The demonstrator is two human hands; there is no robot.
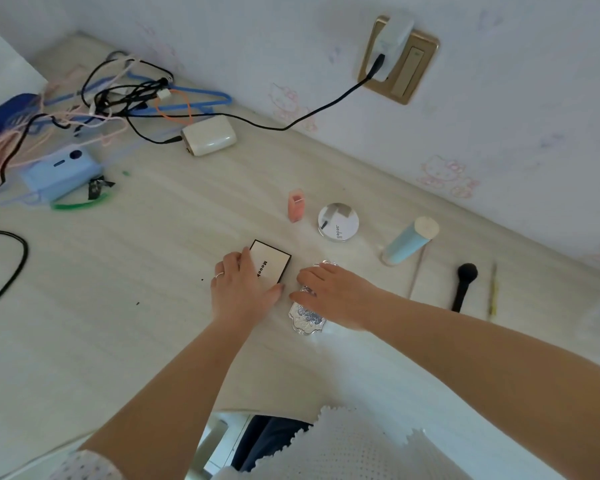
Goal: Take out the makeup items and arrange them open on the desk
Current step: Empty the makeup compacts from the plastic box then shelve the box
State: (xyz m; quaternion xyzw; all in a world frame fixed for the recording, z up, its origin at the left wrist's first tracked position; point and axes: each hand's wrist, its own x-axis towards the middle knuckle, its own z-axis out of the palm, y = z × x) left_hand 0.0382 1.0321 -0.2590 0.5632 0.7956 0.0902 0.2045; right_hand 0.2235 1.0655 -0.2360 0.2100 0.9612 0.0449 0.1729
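Steadying each case before lifting its lid looks like the step in hand. Nearest, the silver embossed compact (307, 315) lies flat on the table (125, 306), and the right hand (333, 294) covers its far half with curved fingers; whether they pinch its edge I cannot tell. Just beside it, the left hand (241, 287) rests on the near corner of the black-edged palette (270, 261), thumb along one side, fingers bent over the other edge, so it seems to grip it lightly. I would hold the base down and raise the lid by its free edge, slowly, so loose powder stays put. Both cases still look closed; their hinges are hidden. Farther off stand the pink lipstick (297, 210), round compact (338, 221), blue tube (409, 244) and black brush (464, 285). The print on both lids is only partly readable.
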